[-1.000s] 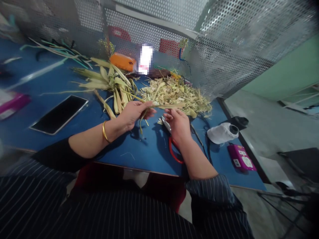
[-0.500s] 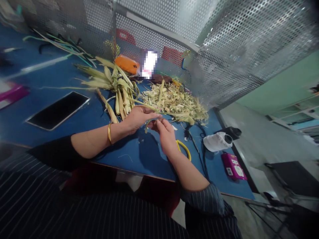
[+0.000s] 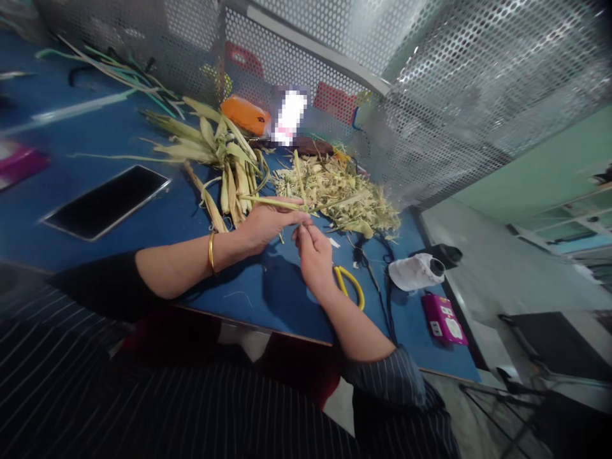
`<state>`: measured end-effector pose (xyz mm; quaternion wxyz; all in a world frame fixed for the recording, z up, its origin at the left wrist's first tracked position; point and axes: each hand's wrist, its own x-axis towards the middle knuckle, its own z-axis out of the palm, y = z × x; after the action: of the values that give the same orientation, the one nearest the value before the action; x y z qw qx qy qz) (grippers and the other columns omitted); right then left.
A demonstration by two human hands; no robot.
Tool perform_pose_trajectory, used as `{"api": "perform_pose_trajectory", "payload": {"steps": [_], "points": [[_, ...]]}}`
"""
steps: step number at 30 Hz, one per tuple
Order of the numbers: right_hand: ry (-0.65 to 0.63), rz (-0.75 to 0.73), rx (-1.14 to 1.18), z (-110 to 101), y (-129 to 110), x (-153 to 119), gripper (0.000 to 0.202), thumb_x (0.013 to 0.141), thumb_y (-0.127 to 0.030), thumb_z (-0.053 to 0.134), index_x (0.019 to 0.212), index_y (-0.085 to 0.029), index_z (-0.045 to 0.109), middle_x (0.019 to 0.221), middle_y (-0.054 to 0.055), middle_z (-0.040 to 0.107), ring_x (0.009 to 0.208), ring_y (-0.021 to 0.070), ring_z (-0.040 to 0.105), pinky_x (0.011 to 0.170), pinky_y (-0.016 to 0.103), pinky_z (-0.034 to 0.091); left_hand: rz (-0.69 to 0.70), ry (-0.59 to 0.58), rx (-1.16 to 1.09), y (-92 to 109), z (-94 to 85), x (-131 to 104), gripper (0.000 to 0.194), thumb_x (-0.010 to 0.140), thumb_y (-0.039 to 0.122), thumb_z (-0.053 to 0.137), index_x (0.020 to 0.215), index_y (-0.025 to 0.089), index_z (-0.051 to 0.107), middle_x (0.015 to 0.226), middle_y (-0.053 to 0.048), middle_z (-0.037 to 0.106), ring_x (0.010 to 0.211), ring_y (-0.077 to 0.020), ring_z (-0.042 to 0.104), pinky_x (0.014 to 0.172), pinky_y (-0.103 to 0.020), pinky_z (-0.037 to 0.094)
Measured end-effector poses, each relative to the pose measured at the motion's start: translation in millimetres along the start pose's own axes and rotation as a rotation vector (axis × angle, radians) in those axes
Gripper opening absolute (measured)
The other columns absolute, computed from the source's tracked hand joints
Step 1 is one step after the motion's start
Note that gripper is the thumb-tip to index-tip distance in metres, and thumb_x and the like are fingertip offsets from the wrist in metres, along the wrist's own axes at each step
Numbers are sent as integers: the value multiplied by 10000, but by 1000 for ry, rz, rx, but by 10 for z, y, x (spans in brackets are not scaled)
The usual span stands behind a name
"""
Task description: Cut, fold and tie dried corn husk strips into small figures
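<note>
Thin pale-green corn husk strips [image 3: 262, 200] cross at the fingertips of my left hand [image 3: 262, 226], which is closed on them. One strip reaches left, another points up over the pile, and a short end hangs below the fingers. My right hand [image 3: 316, 255] pinches at the same spot, its thumb and fingertips touching my left fingertips; the bit between them is mostly hidden. Just past my left hand lies a bundle of dried corn husks [image 3: 233, 188]. Beyond both hands spreads a heap of shredded husk [image 3: 342, 201]. Yellow-handled scissors [image 3: 352, 288] rest beside my right wrist.
On the blue table [image 3: 239, 287] lie a dark phone [image 3: 108, 202], an orange packet [image 3: 245, 116] and green strips [image 3: 129, 80]. At right are a white thread cone [image 3: 414, 272], a magenta packet [image 3: 444, 320] and black cords [image 3: 380, 287]. A perforated metal screen [image 3: 296, 48] borders the back.
The crossing strips have swung: one stands more upright, and another extends right over the heap. The curled piece between my hands no longer shows. My right hand has turned slightly, its fingers closed tighter.
</note>
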<state>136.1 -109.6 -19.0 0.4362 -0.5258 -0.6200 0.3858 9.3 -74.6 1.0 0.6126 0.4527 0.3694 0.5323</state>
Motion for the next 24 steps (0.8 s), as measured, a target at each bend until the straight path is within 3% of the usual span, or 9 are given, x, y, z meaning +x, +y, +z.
{"api": "perform_pose_trajectory", "payload": {"steps": [3,4,13,17,21,24], "points": [[125,-127,-339,17,-45,-66,338,946,-366,372,648,-225,445,598,-21,457,586,130,409,611,290,275,0,45,-45,1,18,-12,293,624,160,784,901,108,701,837,-55,731,766,-147,688,773,-300,538],[112,-147,-405,20,-61,-86,332,950,-354,365,648,-227,423,594,-21,448,577,131,401,613,294,264,0,57,-55,0,22,-17,272,611,149,787,864,107,699,827,-52,729,752,-145,688,776,-302,539],[52,-286,-643,25,-75,-157,244,912,-260,392,671,-235,360,593,-19,421,543,134,339,585,302,215,-56,128,-79,19,48,-70,168,592,99,773,729,113,677,688,-14,687,674,-126,658,749,-281,530],[40,-256,-510,34,-66,-135,269,920,-297,414,659,-231,410,600,-16,450,549,129,372,585,290,251,-113,74,-76,35,14,-48,174,648,105,752,806,106,680,688,-15,678,635,-114,647,659,-248,520],[-36,-115,-115,-72,-55,-29,361,941,-442,418,694,-210,541,608,-21,526,597,117,482,615,256,361,-208,-33,-76,110,-64,4,203,723,183,729,910,118,681,744,-39,702,639,-111,646,675,-258,536],[117,-51,173,-186,-29,77,286,845,-470,602,755,-198,600,674,-33,567,630,99,518,642,243,419,-210,-30,-53,153,-109,27,210,728,226,727,911,136,679,801,-63,727,777,-154,692,778,-285,543]]}}
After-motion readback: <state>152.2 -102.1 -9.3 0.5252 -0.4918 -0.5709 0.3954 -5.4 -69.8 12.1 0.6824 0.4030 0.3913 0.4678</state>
